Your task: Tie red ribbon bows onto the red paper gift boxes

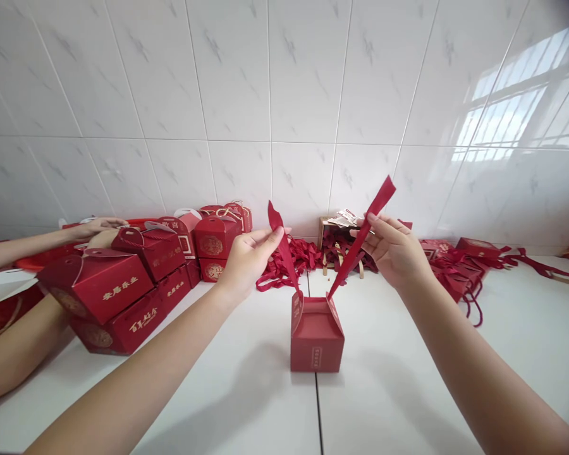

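Observation:
A small red gift box [317, 342] stands on the white table [389, 392] in front of me. Two ends of a red ribbon rise from its top. My left hand [249, 258] pinches the left ribbon end [284, 249] between thumb and fingers. My right hand [394, 249] grips the right ribbon end [363, 237], which sticks up past the fingers. Both hands hover above the box, pulling the ribbon ends apart and upward.
Stacked red gift boxes [123, 284] lie at the left, where another person's arms [23, 341] and hand [97, 227] reach over them. Loose red ribbons [298, 259] and a cardboard box [334, 237] sit against the tiled wall. More red boxes [459, 262] lie at the right.

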The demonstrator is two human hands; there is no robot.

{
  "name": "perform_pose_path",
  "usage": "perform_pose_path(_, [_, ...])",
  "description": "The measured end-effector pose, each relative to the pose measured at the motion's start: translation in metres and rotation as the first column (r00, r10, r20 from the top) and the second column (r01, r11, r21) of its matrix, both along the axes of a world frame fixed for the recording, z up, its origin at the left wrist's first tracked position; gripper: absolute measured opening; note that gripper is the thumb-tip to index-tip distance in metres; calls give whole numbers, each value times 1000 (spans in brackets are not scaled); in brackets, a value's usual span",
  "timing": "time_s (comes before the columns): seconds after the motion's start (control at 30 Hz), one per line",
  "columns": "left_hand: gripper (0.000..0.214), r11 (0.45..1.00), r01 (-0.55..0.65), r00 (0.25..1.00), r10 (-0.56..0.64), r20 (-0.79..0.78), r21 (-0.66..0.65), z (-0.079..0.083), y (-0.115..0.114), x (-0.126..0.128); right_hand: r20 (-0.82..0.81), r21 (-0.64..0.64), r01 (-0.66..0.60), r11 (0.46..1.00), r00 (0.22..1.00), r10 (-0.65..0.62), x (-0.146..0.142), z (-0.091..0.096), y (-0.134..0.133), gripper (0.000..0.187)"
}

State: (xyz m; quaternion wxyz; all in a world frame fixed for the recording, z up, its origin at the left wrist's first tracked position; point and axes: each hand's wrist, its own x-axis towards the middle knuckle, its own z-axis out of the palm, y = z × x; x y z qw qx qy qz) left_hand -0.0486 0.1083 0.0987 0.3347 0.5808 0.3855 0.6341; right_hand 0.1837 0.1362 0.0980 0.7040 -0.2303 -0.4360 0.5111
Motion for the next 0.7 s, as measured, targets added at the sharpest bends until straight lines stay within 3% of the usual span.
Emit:
perform_pose_path(0.2, [40,997,71,995,-69,66,-38,3,-6,3,98,50,-49,998,994,44,-10,5,-11,20])
perform_pose_path(0.43, [36,995,92,996,-93,-19,-39,5,-8,6,186,89,-104,991,979,86,-15,9,-19,21])
perform_pose_path(0.7, [33,993,117,992,-115,49,-19,8,-9,2,141,102,-67,992,989,52,-10,11,-22,15])
